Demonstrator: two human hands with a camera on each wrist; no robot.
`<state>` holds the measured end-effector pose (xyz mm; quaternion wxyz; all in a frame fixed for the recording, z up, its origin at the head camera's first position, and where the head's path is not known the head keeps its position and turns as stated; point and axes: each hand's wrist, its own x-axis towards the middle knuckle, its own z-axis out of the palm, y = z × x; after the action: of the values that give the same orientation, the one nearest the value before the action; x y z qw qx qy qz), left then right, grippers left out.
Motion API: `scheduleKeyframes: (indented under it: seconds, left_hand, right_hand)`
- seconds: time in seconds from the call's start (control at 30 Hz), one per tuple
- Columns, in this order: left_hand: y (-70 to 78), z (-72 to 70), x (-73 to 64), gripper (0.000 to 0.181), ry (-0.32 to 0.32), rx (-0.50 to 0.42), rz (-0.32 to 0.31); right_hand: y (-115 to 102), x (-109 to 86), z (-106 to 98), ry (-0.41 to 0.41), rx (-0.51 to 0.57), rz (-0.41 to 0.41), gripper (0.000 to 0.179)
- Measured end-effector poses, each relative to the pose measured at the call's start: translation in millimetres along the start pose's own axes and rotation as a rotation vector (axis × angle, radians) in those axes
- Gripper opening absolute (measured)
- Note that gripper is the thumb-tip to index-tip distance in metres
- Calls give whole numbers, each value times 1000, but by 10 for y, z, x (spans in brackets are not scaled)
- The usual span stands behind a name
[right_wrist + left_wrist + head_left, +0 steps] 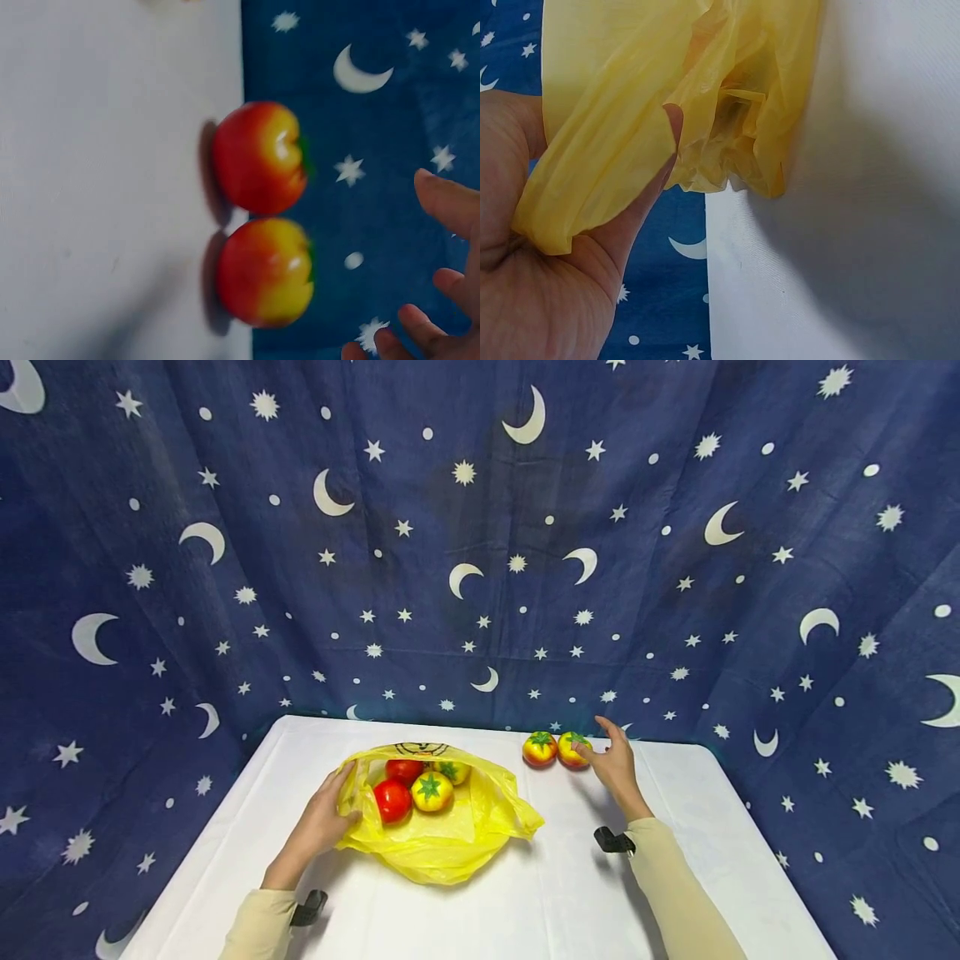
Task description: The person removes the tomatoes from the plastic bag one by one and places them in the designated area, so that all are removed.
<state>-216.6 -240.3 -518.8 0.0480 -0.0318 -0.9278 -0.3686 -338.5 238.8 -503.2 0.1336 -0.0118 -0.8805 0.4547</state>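
A yellow plastic bag [450,860] lies with its mouth spread wide, and its creased handle runs through my left hand in the left wrist view. My left hand [322,818] holds the bag's left side. Inside are several tomatoes: a red one [392,801], a yellow one with a green top [432,792], and others behind them. Near the back edge sit two red-and-yellow tomatoes side by side, the left one [539,750] and the right one [574,752]. With fingers and thumb apart, my right hand [617,770] hovers by the right tomato, holding nothing.
A white-covered table [600,910] carries everything. Close behind its back edge hangs a dark blue cloth [495,610] with moons and stars, which also runs along both sides.
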Motion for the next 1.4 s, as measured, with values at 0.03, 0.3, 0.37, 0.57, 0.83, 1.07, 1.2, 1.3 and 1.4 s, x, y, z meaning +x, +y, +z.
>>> scheduleKeyframes:
  seconds: [0.03,0.3,0.37,0.57,0.83,1.07,1.2,1.3,1.4]
  left_hand:
    - [-1,-1,0,87,-6,1,-7]
    - [-21,-13,-14,88,-14,18,-24]
    - [-13,-12,-16,87,-15,15,-25]
    - [0,-4,-46,88,-20,2,-43]
    - [12,-10,-36,88,-18,16,-47]
    - [7,-6,-31,87,11,10,-9]
    - [5,-13,-47,87,13,15,1]
    - [-4,-15,-46,87,15,17,1]
    - [-9,-14,-39,87,21,14,9]
  right_hand:
    - [-36,-23,-8,5,5,-3,73]
    - [-418,-210,-54,27,107,-103,65]
    - [-507,-249,-64,33,121,-123,64]
    - [-730,-394,-58,49,193,-163,61]
    - [-1030,-667,-36,15,320,-198,57]
    - [-1450,-1014,-41,-49,382,-244,55]
    - [-1536,-1141,44,-92,414,-249,54]
    - [-1546,-1200,149,-128,450,-265,53]
    - [-1548,-1244,261,-174,486,-281,52]
